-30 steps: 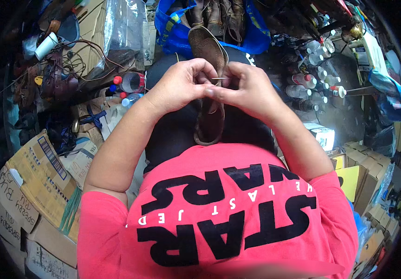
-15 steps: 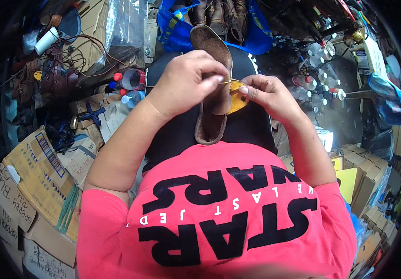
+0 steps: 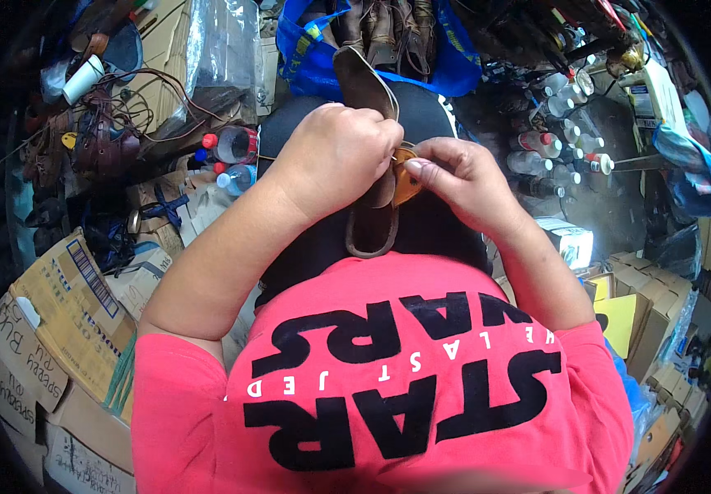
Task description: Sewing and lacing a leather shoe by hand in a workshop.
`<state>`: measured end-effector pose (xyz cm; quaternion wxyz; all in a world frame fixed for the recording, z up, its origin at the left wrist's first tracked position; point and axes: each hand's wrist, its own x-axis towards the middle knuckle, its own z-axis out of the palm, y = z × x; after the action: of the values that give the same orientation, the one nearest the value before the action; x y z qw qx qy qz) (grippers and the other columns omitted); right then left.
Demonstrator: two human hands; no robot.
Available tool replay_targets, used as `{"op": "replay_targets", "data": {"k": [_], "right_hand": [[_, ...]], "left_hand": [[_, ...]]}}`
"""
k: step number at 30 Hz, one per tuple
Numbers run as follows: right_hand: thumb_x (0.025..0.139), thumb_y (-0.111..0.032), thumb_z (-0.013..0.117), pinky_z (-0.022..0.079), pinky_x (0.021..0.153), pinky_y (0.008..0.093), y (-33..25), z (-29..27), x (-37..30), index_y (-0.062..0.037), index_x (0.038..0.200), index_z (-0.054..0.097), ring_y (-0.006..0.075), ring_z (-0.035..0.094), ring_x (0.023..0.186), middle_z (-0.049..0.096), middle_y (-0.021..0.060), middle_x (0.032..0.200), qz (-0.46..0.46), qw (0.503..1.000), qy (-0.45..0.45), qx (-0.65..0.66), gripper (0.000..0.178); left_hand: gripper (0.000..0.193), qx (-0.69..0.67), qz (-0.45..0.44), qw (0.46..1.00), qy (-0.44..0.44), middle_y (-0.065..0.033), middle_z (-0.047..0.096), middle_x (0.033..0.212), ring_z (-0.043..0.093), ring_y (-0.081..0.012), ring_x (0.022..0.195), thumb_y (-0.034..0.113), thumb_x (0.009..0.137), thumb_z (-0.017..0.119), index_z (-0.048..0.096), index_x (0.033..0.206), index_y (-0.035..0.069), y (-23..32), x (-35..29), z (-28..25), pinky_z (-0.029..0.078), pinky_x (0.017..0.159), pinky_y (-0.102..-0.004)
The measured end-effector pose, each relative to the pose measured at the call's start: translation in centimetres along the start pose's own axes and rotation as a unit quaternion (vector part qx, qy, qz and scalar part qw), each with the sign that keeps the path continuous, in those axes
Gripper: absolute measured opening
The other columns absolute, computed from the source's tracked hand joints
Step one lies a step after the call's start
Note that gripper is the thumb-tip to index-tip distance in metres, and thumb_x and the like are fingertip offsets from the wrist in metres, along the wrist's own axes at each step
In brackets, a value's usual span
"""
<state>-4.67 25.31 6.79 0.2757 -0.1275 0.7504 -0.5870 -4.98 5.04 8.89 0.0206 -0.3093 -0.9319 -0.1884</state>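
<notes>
A brown leather shoe part [image 3: 364, 78], long and curved like an unfinished shoe upper, lies lengthwise over my dark-clothed lap. A yellow leather piece [image 3: 407, 188] with a small dark mark sits at its right side, near the middle. My right hand [image 3: 461, 171] pinches the top edge of this yellow piece between thumb and forefinger. Over the middle of the shoe part, my left hand [image 3: 331, 156] is closed in a fist beside the right fingertips. Its back faces up, so whatever its fingers hold is hidden.
Ahead of my knees stands a blue bag [image 3: 304, 62] with brown shoes [image 3: 380, 41] inside. Plastic bottles stand left [image 3: 236, 142] and right [image 3: 530, 163] of my legs. Cardboard boxes [image 3: 67, 305] are stacked at the left, more cartons [image 3: 644, 288] at the right.
My left hand has turned from an open-sided pinch on a thin light thread into a fist, back upward. Both hands and the yellow piece have shifted slightly left; the shoe part has tilted.
</notes>
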Motion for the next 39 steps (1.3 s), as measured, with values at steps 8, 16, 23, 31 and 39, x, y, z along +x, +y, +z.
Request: {"op": "replay_targets", "data": {"k": [8, 16, 23, 31, 39], "right_hand": [[0.091, -0.020, 0.064, 0.044, 0.059, 0.0252, 0.0, 1.0, -0.2, 0.0014, 0.088, 0.065, 0.0057, 0.051, 0.066, 0.062, 0.0042, 0.070, -0.039, 0.998, 0.030, -0.025, 0.022], [0.092, -0.022, 0.062, 0.043, 0.060, 0.0231, 1.1, 0.6, 0.1, 0.0004, 0.090, 0.065, 0.0040, 0.051, 0.068, 0.061, -0.0001, 0.071, -0.011, 0.999, 0.015, 0.037, 0.022], [0.092, -0.023, 0.062, 0.044, 0.061, 0.0238, 0.5, 0.8, 0.4, 0.0010, 0.089, 0.065, 0.0043, 0.051, 0.068, 0.062, 0.0009, 0.072, -0.002, 1.000, 0.010, 0.020, 0.024], [0.092, -0.023, 0.062, 0.046, 0.061, 0.0263, -1.0, 1.0, 0.4, 0.0009, 0.091, 0.064, 0.0081, 0.055, 0.067, 0.063, 0.0059, 0.072, -0.008, 0.997, 0.017, -0.079, 0.025], [0.098, -0.020, 0.049, 0.044, 0.083, 0.0313, -0.2, -0.4, 0.4, 0.0001, 0.099, 0.062, 0.0192, 0.059, 0.091, 0.062, 0.0132, 0.093, -0.105, 0.986, 0.118, -0.051, 0.024]], "left_hand": [[0.009, -0.197, -0.104, 0.970, 0.100, -0.0084, 0.063, 0.078, 0.059, -0.0188, 0.065, 0.002, 0.078, 0.063, 0.062, 0.087, 0.004, -0.3, -2.5, 1.7, 0.046, 0.060, -0.0295], [0.004, -0.450, -0.257, 0.850, 0.092, -0.0053, 0.066, 0.087, 0.060, -0.0097, 0.079, 0.000, 0.086, 0.060, 0.063, 0.088, 0.001, -0.5, -3.2, 2.5, 0.050, 0.070, -0.0265], [0.011, -0.255, -0.081, 0.956, 0.118, -0.0076, 0.065, 0.092, 0.063, -0.0195, 0.083, -0.002, 0.080, 0.066, 0.065, 0.090, 0.002, -1.2, -3.1, 2.1, 0.050, 0.077, -0.0306], [0.018, -0.330, -0.100, 0.936, 0.071, -0.0092, 0.063, 0.107, 0.062, -0.0205, 0.086, -0.002, 0.079, 0.064, 0.065, 0.095, 0.005, -2.3, -3.2, -0.1, 0.048, 0.073, -0.0298], [0.024, -0.124, -0.103, 0.987, 0.008, -0.0096, 0.062, 0.114, 0.063, -0.0264, 0.093, 0.017, 0.077, 0.073, 0.064, 0.098, 0.007, -2.6, -0.3, -0.5, 0.050, 0.082, -0.0349]]}}
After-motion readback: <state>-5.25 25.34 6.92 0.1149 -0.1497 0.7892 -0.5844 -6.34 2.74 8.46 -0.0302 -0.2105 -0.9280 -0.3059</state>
